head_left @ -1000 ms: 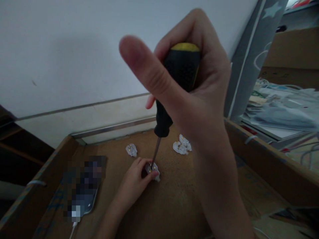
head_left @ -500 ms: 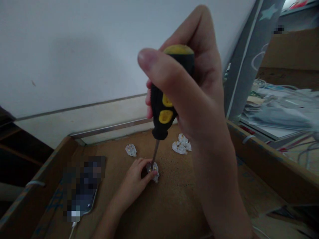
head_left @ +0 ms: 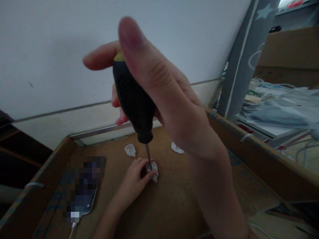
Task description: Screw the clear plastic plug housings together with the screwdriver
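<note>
My right hand (head_left: 159, 83) is wrapped round the black and yellow handle of a screwdriver (head_left: 134, 99), thumb on its near side and forefinger stretched out to the left. The shaft points down, and its tip meets a small clear plastic piece with brass-coloured parts (head_left: 155, 176). Thumb and fingers of my left hand (head_left: 134, 177) pinch that piece against the cardboard surface (head_left: 179, 205). A similar clear piece (head_left: 130, 150) lies behind my left hand. Another clear piece (head_left: 176, 148) is farther right, partly hidden by my right wrist.
On the left lies a phone (head_left: 84, 192), partly pixelated, with a white cable. Raised cardboard walls (head_left: 261, 156) edge the surface. A white wall (head_left: 62, 59) rises behind. Bagged items and cables (head_left: 279, 113) lie beyond the right edge.
My right hand and the screwdriver's handle have swung left and turned, while the tip stays at the held piece. My left hand has barely moved.
</note>
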{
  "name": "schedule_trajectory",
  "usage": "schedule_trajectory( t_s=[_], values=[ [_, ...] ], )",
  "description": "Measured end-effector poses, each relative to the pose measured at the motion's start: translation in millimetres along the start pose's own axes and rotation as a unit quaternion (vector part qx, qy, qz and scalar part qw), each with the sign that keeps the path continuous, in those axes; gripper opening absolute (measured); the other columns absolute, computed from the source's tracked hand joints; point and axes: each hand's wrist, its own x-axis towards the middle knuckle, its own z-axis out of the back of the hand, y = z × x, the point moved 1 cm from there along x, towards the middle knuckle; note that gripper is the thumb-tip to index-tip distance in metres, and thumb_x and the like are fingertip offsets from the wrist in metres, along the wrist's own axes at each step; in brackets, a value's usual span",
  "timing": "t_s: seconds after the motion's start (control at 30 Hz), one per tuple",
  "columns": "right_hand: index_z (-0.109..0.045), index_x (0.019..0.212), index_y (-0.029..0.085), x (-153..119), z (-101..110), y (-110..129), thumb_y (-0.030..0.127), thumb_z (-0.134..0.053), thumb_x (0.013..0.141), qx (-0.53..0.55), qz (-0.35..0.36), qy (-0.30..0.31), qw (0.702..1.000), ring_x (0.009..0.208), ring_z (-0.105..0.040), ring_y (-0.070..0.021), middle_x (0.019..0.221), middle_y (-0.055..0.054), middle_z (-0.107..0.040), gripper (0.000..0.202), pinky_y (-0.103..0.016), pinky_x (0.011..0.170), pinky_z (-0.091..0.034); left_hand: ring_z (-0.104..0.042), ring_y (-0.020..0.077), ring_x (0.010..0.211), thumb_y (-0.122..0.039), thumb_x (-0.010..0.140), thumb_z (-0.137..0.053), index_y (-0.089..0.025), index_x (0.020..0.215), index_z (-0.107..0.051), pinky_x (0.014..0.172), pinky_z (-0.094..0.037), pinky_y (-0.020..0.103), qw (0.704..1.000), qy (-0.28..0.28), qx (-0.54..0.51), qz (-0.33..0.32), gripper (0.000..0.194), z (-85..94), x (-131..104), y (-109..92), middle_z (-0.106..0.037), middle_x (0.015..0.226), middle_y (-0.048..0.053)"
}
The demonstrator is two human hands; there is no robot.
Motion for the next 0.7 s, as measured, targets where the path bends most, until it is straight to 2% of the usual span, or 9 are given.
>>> schedule_trajectory(
  t_s=[0.1, 0.17, 0.23, 0.3, 0.4, 0.47, 0.57, 0.63, 0.7],
  values=[
    [-0.054, 0.079, 0.020, -1.3, 0.9, -5.8, 0.064, -0.037, 0.082, 0.172, -0.028, 0.074, 0.982, 0.077, -0.065, -0.0094, 0.079, 0.005, -0.061, 0.048, -0.021, 0.068, -0.057, -0.054, 0.0238, 0.101, -0.033, 0.083, -0.056, -0.023, 0.109, -0.060, 0.091, -0.042, 0.039, 1.000, 0.003, 0.002, 0.004, 0.028, -0.4, -0.3, 2.0, -0.062, 0.107, 0.007],
    [-0.047, 0.075, 0.019, -1.0, -1.0, -3.5, 0.065, -0.042, 0.080, 0.237, 0.004, 0.094, 0.967, 0.061, -0.061, -0.0095, 0.064, 0.003, -0.055, 0.046, -0.020, 0.051, -0.054, -0.054, 0.0237, 0.100, -0.032, 0.084, -0.056, -0.023, 0.110, -0.060, 0.091, -0.042, 0.039, 1.000, 0.010, 0.005, 0.008, 0.029, -0.6, -0.5, 3.1, -0.062, 0.105, 0.007],
    [-0.043, 0.073, 0.021, 0.1, -4.9, 0.6, 0.066, -0.043, 0.080, 0.200, 0.030, 0.032, 0.979, 0.043, -0.048, -0.0071, 0.051, 0.006, -0.040, 0.046, -0.017, 0.034, -0.040, -0.054, 0.0235, 0.098, -0.033, 0.083, -0.057, -0.022, 0.111, -0.059, 0.090, -0.042, 0.038, 1.000, 0.011, 0.008, 0.010, 0.030, -0.8, -0.5, 4.0, -0.062, 0.104, 0.007],
    [-0.042, 0.072, 0.022, 0.9, -10.2, 3.4, 0.066, -0.038, 0.082, 0.110, 0.064, -0.069, 0.989, 0.038, -0.037, -0.0056, 0.051, 0.006, -0.027, 0.045, -0.017, 0.030, -0.028, -0.054, 0.0236, 0.097, -0.034, 0.083, -0.058, -0.022, 0.111, -0.059, 0.089, -0.042, 0.038, 1.000, 0.007, 0.010, 0.009, 0.031, -1.3, -0.4, 5.3, -0.062, 0.103, 0.007],
    [-0.043, 0.075, 0.023, -1.0, -16.5, -0.2, 0.066, -0.027, 0.085, -0.001, 0.114, -0.179, 0.977, 0.043, -0.036, -0.0062, 0.060, 0.004, -0.022, 0.047, -0.018, 0.038, -0.032, -0.055, 0.0239, 0.097, -0.035, 0.082, -0.058, -0.022, 0.106, -0.060, 0.088, -0.043, 0.038, 1.000, 0.005, 0.008, 0.004, 0.027, -2.4, -0.3, 7.3, -0.062, 0.103, 0.007],
    [-0.046, 0.081, 0.022, -4.3, -18.8, -5.7, 0.063, -0.022, 0.088, -0.029, 0.163, -0.166, 0.972, 0.056, -0.043, -0.0074, 0.067, 0.002, -0.031, 0.047, -0.020, 0.052, -0.043, -0.055, 0.0239, 0.096, -0.035, 0.083, -0.057, -0.022, 0.104, -0.060, 0.087, -0.044, 0.038, 1.000, 0.007, 0.001, 0.005, 0.025, -3.1, -0.4, 8.1, -0.062, 0.102, 0.007],
    [-0.050, 0.089, 0.021, -9.7, -21.1, -7.3, 0.056, -0.026, 0.089, -0.023, 0.214, -0.077, 0.974, 0.075, -0.048, -0.0077, 0.078, -0.001, -0.039, 0.042, -0.021, 0.076, -0.047, -0.055, 0.0244, 0.096, -0.036, 0.083, -0.057, -0.021, 0.105, -0.060, 0.085, -0.045, 0.038, 1.000, 0.005, -0.002, 0.006, 0.026, -3.0, -0.8, 7.2, -0.063, 0.100, 0.007],
    [-0.052, 0.089, 0.021, -10.1, -21.7, -1.6, 0.056, -0.032, 0.086, 0.002, 0.168, -0.047, 0.985, 0.074, -0.049, -0.0070, 0.076, 0.000, -0.040, 0.040, -0.018, 0.076, -0.048, -0.055, 0.0244, 0.097, -0.036, 0.083, -0.057, -0.021, 0.106, -0.060, 0.086, -0.044, 0.038, 1.000, 0.001, 0.003, 0.001, 0.028, -2.2, -0.9, 5.5, -0.062, 0.101, 0.007],
    [-0.053, 0.089, 0.024, -6.8, -18.6, 6.4, 0.058, -0.037, 0.083, 0.024, 0.082, -0.056, 0.995, 0.070, -0.052, -0.0068, 0.072, 0.001, -0.041, 0.038, -0.016, 0.069, -0.049, -0.055, 0.0239, 0.098, -0.035, 0.084, -0.057, -0.021, 0.107, -0.060, 0.088, -0.043, 0.038, 1.000, 0.004, 0.007, -0.004, 0.028, -1.3, -0.7, 3.8, -0.062, 0.103, 0.007]
  ],
)
